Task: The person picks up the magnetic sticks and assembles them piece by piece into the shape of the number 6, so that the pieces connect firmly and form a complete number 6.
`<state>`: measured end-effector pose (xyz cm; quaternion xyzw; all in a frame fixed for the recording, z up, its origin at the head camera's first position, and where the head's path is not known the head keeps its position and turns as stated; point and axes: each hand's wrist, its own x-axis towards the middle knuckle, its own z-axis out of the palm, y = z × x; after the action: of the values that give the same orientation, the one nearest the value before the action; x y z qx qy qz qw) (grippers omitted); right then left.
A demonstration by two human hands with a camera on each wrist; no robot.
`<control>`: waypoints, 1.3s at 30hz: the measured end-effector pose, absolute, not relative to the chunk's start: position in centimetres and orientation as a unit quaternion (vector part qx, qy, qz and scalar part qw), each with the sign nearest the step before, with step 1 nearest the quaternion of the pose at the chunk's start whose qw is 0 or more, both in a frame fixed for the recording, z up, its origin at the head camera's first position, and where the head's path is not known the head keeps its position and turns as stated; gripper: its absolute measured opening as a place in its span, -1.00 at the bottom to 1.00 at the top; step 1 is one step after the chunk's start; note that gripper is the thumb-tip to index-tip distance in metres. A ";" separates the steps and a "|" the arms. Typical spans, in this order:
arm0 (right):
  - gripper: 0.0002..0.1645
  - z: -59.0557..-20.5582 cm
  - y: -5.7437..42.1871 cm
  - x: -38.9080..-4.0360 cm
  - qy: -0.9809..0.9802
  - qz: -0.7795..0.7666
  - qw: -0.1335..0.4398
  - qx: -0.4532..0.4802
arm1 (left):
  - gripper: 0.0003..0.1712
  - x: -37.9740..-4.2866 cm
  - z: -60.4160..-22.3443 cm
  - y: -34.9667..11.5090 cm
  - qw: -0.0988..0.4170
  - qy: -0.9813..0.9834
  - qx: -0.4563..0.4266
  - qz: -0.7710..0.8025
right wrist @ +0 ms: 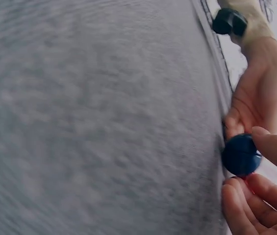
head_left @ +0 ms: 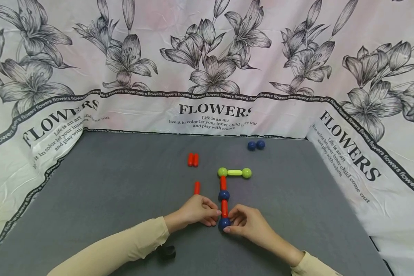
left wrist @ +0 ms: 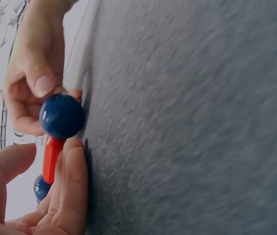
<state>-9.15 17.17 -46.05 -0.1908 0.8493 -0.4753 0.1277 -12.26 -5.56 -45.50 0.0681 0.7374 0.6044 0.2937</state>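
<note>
A chain of red rods and blue balls runs toward me on the grey table. At its near end my right hand [head_left: 250,226] pinches a dark blue ball [head_left: 224,224] between thumb and fingers. My left hand [head_left: 198,210] is beside the near red rod [head_left: 224,208], its thumb standing apart from the extended fingers in the left wrist view. Beyond that rod come another blue ball [head_left: 224,195] and a second red rod [head_left: 222,183]. A green ball [head_left: 222,172] tops the chain, with a green rod [head_left: 235,173] leading right to another green ball [head_left: 247,173].
One loose red rod [head_left: 197,188] lies just beyond my left hand. Two more red rods [head_left: 193,160] lie side by side farther back. Two blue balls [head_left: 256,145] sit near the table's far edge. A flower-printed cloth [head_left: 134,115] surrounds the table [head_left: 124,184].
</note>
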 end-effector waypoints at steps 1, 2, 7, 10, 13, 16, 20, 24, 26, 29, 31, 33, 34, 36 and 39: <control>-0.60 -46.0 17.3 -9.3 0.850 -0.473 0.128 -0.192 | -0.72 -12.0 -45.5 -5.7 0.299 0.734 0.068 0.607; -0.62 -45.8 17.4 -9.4 0.851 -0.471 0.126 -0.194 | -0.72 -11.8 -45.5 -5.7 0.302 0.731 0.069 0.608; -0.73 -44.8 17.9 -10.6 0.865 -0.453 0.083 -0.200 | -0.71 -10.6 -45.6 -5.7 0.317 0.717 0.062 0.618; -0.76 -44.0 18.1 -11.7 0.873 -0.440 0.053 -0.202 | -0.68 -10.1 -45.7 -5.6 0.324 0.712 0.052 0.621; -0.77 -43.2 18.1 -13.2 0.881 -0.428 0.035 -0.199 | -0.64 -9.6 -46.0 -5.4 0.328 0.708 0.046 0.623; -0.75 -42.5 17.9 -15.1 0.883 -0.424 0.023 -0.202 | -0.62 -9.2 -46.2 -5.2 0.325 0.708 0.046 0.625; -0.71 -41.9 17.4 -18.1 0.875 -0.435 0.030 -0.213 | -0.62 -8.9 -46.1 -5.1 0.319 0.709 0.047 0.627; -0.71 -41.8 16.7 -21.3 0.867 -0.439 0.040 -0.232 | -0.63 -8.8 -46.1 -5.0 0.320 0.709 0.048 0.627; -0.70 -41.7 16.2 -22.8 0.867 -0.433 0.046 -0.245 | -0.62 -8.8 -46.1 -4.9 0.323 0.710 0.047 0.624; -0.69 -41.7 15.2 -24.9 0.870 -0.416 0.063 -0.258 | -0.62 -8.8 -46.1 -4.8 0.330 0.709 0.045 0.622; -0.67 -41.6 14.4 -26.3 0.870 -0.407 0.080 -0.265 | -0.63 -8.8 -46.1 -4.7 0.333 0.709 0.044 0.620; -0.65 -41.6 13.5 -27.4 0.870 -0.401 0.100 -0.268 | -0.64 -8.9 -46.2 -4.7 0.336 0.708 0.042 0.620; -0.65 -41.6 13.1 -27.9 0.870 -0.398 0.109 -0.270 | -0.65 -9.0 -46.2 -4.7 0.336 0.708 0.042 0.620; -0.63 -41.5 12.3 -28.8 0.869 -0.393 0.128 -0.272 | -0.65 -9.1 -46.3 -4.6 0.337 0.708 0.044 0.619; -0.62 -41.5 11.2 -29.9 0.866 -0.389 0.148 -0.277 | -0.65 -9.2 -46.4 -4.6 0.340 0.706 0.048 0.620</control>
<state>-29.88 11.20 -41.46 -0.2774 0.8659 -0.3892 0.1479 -9.24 -4.59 -46.35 0.0481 0.7059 0.6196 0.3398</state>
